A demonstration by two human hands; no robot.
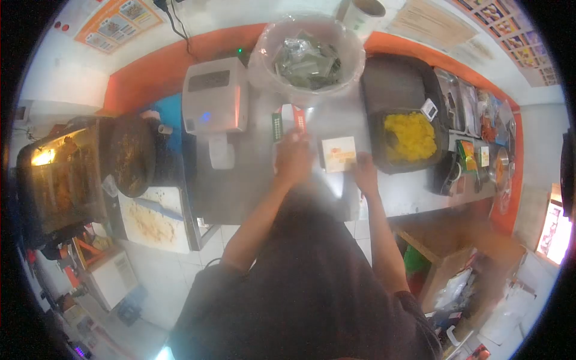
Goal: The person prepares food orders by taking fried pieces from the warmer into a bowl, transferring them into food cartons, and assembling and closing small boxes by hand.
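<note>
On the steel counter, my left hand (294,157) lies over the near end of a small red, white and green carton (290,117). Its fingers look curled round the carton, though they are blurred and partly hidden. Right of it is a square white card or thin box (339,153) with orange print. The fingertips of my right hand (364,174) are closed at this square's lower right edge. A black tub (390,163) holding yellow food (411,137) stands beyond my right hand.
A grey label-printer-like machine (216,96) with a blue light stands at left. At the back is a large plastic-lined bin (355,60) holding clear and green packaging. A small white timer (429,110) is on the tub's rim. A lit glass cabinet (63,180) stands far left.
</note>
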